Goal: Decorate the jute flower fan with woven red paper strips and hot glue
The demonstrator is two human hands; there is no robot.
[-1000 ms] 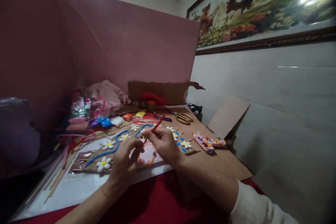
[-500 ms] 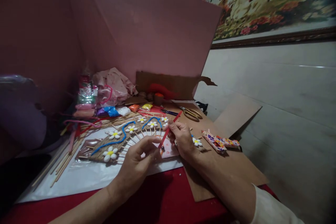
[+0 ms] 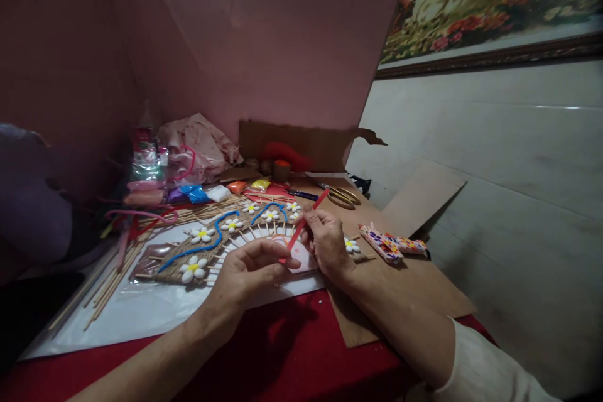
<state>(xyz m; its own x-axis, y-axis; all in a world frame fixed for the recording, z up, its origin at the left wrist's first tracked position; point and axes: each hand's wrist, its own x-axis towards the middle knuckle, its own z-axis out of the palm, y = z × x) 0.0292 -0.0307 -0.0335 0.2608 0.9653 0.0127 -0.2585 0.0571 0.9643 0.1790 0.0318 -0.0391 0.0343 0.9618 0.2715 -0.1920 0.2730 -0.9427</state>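
Observation:
A thin red strip (image 3: 308, 220) runs slantwise between my two hands. My right hand (image 3: 326, 242) is closed, pinching the strip near its upper part between thumb and fingers. At the lower end, my left hand (image 3: 252, 276) pinches it with thumb and forefinger; the very tip is partly hidden. Beneath and behind the hands lies a fan-shaped piece wound with brown twine (image 3: 221, 242), with thin sticks radiating from it. White daisies with yellow centres (image 3: 193, 270) and a wavy blue cord (image 3: 188, 257) decorate it. My hands cover part of its right side.
Scissors with gold handles (image 3: 343, 198) and a flower-patterned object (image 3: 391, 244) rest on brown cardboard (image 3: 405, 289). Loose wooden sticks (image 3: 106, 289) lie left on white sheeting (image 3: 155, 314). Small coloured packets (image 3: 195, 193) stand behind. Red cloth (image 3: 264, 352) covers the table's front.
The view has shifted slightly, so everything sits a little higher and further left. My left fingers have loosened a little around the strip's lower end; my right hand keeps its pinch.

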